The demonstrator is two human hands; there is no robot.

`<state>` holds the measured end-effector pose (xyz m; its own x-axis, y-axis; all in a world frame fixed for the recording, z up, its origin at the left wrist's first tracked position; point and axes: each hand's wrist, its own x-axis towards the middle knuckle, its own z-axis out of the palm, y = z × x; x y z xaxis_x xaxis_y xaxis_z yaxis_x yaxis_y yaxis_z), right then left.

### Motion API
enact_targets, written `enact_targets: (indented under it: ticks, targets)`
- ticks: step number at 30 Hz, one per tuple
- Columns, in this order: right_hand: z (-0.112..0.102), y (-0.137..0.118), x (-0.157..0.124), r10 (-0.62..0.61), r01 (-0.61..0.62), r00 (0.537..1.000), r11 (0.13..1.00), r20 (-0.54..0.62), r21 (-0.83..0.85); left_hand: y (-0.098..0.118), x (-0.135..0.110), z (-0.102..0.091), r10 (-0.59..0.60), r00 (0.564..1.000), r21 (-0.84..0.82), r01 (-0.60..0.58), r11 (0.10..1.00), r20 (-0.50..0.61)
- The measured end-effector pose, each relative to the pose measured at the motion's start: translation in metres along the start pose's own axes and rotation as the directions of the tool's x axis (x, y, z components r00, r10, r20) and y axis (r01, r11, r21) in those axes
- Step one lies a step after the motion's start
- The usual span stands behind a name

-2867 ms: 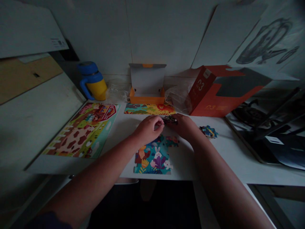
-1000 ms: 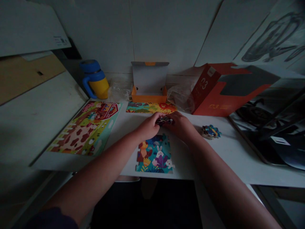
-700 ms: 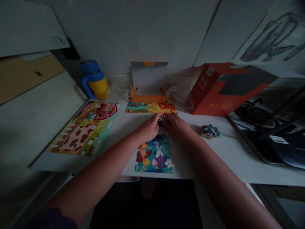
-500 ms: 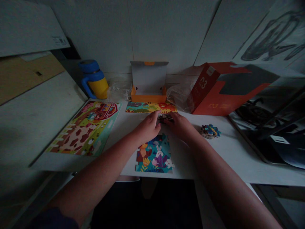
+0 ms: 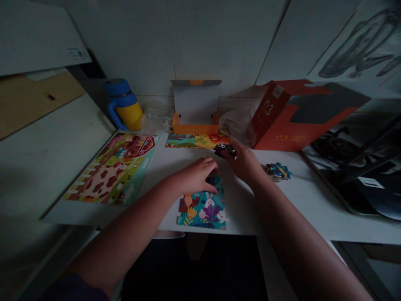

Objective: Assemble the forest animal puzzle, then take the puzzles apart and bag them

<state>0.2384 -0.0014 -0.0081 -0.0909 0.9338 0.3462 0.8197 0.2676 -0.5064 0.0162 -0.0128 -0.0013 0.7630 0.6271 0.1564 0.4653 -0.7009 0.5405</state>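
My right hand [image 5: 244, 163] grips a dark bunch of jigsaw puzzle pieces [image 5: 223, 149], held just in front of the long yellow-and-green picture strip [image 5: 196, 141]. Over the far part of a partly joined blue-green jigsaw puzzle [image 5: 205, 211] is my left hand [image 5: 200, 177], its thumb and curved fingers apart with nothing seen between them. That puzzle shows a white rabbit, a brown animal and plants; its upper part is partly covered by the hand. A small stack of puzzle pieces [image 5: 278, 171] lies to the right of my right forearm.
A farm picture sheet [image 5: 109, 171] lies at left, below a blue-and-yellow jug [image 5: 128, 110]. At the back stand an open orange-and-white box [image 5: 196, 128], clear plastic wrap [image 5: 236, 125] and a large red box [image 5: 278, 121]. A black appliance [image 5: 351, 179] occupies the right side.
My hands have separated. The left came down toward me over the blue-green puzzle, leaving the bunch of pieces in my right hand, which shifted slightly right.
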Motion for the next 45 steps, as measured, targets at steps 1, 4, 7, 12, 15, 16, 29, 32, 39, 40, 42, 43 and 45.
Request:
enact_targets:
  ticks: [1, 4, 7, 12, 15, 16, 29, 32, 39, 40, 42, 43, 45]
  targets:
    - [0.000, 0.000, 0.000, 0.001, -0.001, 1.000, 1.000, -0.003, 0.002, 0.002, 0.000, -0.001, -0.003, 1.000, -0.024, 0.003, 1.000, 0.000]
    - [0.000, -0.001, 0.000, 0.015, -0.015, 1.000, 1.000, -0.006, 0.005, 0.006, -0.001, -0.001, -0.016, 0.999, -0.115, 0.020, 0.993, 0.039]
    - [-0.001, -0.003, -0.001, 0.035, -0.035, 0.999, 0.999, -0.012, 0.015, 0.008, 0.000, 0.000, -0.025, 0.994, -0.211, 0.046, 0.976, 0.104]
    - [-0.004, 0.000, -0.002, 0.102, -0.086, 0.989, 0.986, -0.109, 0.141, 0.000, 0.005, 0.003, -0.107, 0.994, -0.369, 0.111, 0.923, 0.031]
    - [-0.005, 0.005, -0.002, 0.120, -0.079, 0.983, 0.961, -0.141, 0.266, -0.009, 0.009, 0.000, -0.211, 0.972, -0.306, 0.170, 0.937, -0.106]
    - [-0.005, 0.005, -0.002, 0.112, -0.068, 0.985, 0.951, -0.132, 0.300, -0.012, 0.010, -0.001, -0.242, 0.958, -0.239, 0.200, 0.950, -0.157]
    - [0.007, -0.006, -0.005, -0.208, 0.183, 0.972, 0.963, 0.110, 0.200, -0.030, 0.014, 0.003, -0.180, 0.951, 0.021, 0.191, 0.981, -0.251]
    - [0.009, -0.004, -0.004, -0.199, 0.180, 0.974, 0.971, 0.112, 0.161, -0.030, 0.012, 0.004, -0.187, 0.948, -0.040, 0.183, 0.982, -0.257]
    - [0.012, -0.006, -0.004, -0.239, 0.227, 0.958, 0.970, 0.158, 0.092, -0.027, 0.008, 0.007, -0.195, 0.946, -0.160, 0.157, 0.975, -0.258]
    - [0.012, -0.006, -0.004, -0.237, 0.224, 0.959, 0.970, 0.157, 0.096, -0.026, 0.008, 0.007, -0.189, 0.949, -0.148, 0.155, 0.977, -0.251]
    - [0.012, -0.007, -0.005, -0.227, 0.214, 0.960, 0.972, 0.163, 0.096, -0.023, 0.007, 0.003, -0.194, 0.950, -0.113, 0.171, 0.979, -0.243]
    - [0.011, -0.007, -0.005, -0.218, 0.205, 0.962, 0.974, 0.164, 0.094, -0.021, 0.005, -0.001, -0.193, 0.948, -0.089, 0.176, 0.980, -0.252]
    - [0.009, -0.006, -0.004, -0.185, 0.175, 0.971, 0.982, 0.154, 0.077, -0.018, 0.002, -0.011, -0.165, 0.951, -0.020, 0.166, 0.986, -0.262]
